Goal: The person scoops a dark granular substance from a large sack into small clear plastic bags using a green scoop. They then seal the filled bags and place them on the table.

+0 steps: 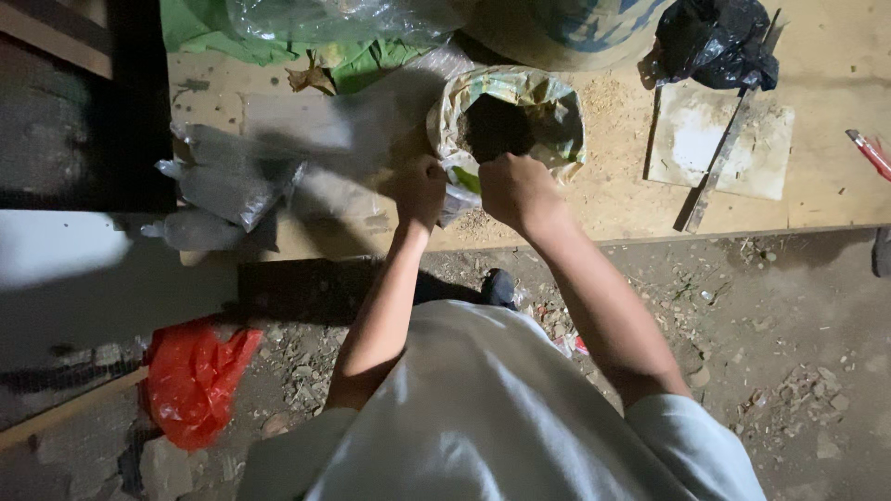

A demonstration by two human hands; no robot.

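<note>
A rolled-down sack full of brownish sawdust-like material stands on a plywood board. My right hand is closed at the sack's near rim, fingers curled as if gripping something there. My left hand is closed just left of it, beside the sack's near-left edge, on a small clear plastic bag. What exactly sits inside either fist is hidden.
Several filled clear plastic bags lie piled at the board's left. A black bag, a white slab with a long metal blade across it, green cloth, a red plastic bag on rubble floor.
</note>
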